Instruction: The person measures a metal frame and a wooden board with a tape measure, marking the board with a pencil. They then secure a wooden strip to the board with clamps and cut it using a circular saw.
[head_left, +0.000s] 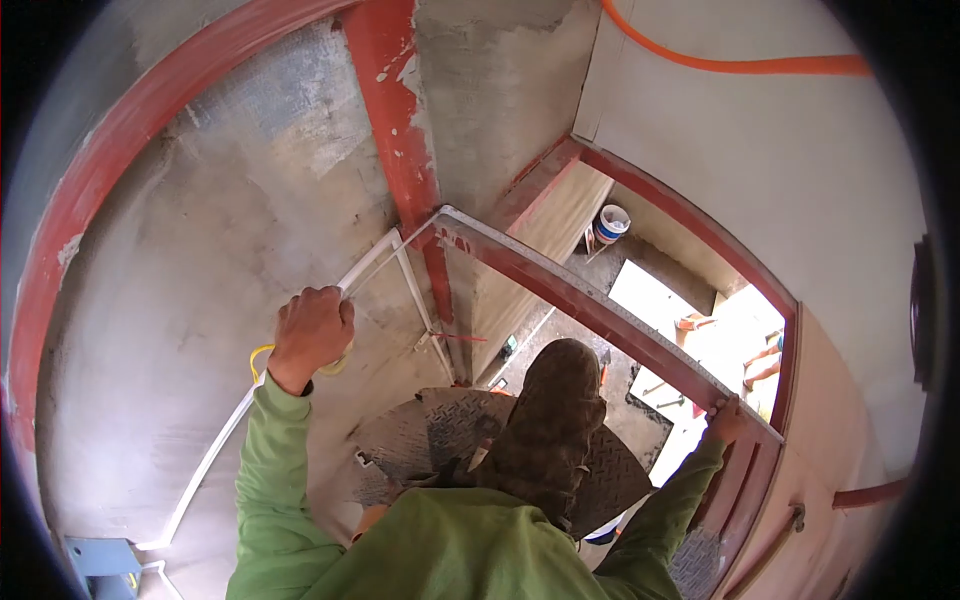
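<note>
My left hand [312, 335] is closed around what looks like a tape measure [338, 364], mostly hidden by the fingers; a yellow loop hangs on its wrist side. From that hand a thin pale blade [390, 254] runs up toward the red post [390, 110]. A long white strip [600, 296] with fine marks or holes lies along the red beam [560, 292]. At the beam's lower right end, my right hand [728, 421] has its fingers curled over the strip and edge. My brown boot or trouser leg [558, 420] shows on the patterned metal step [465, 425].
White trim [210, 450] crosses the grey wall on the left, near a blue-grey box [103, 556]. An opening beyond the beam drops to a lower floor, with a bucket [611, 222] and bright panels. An orange hose [740, 66] hangs at upper right.
</note>
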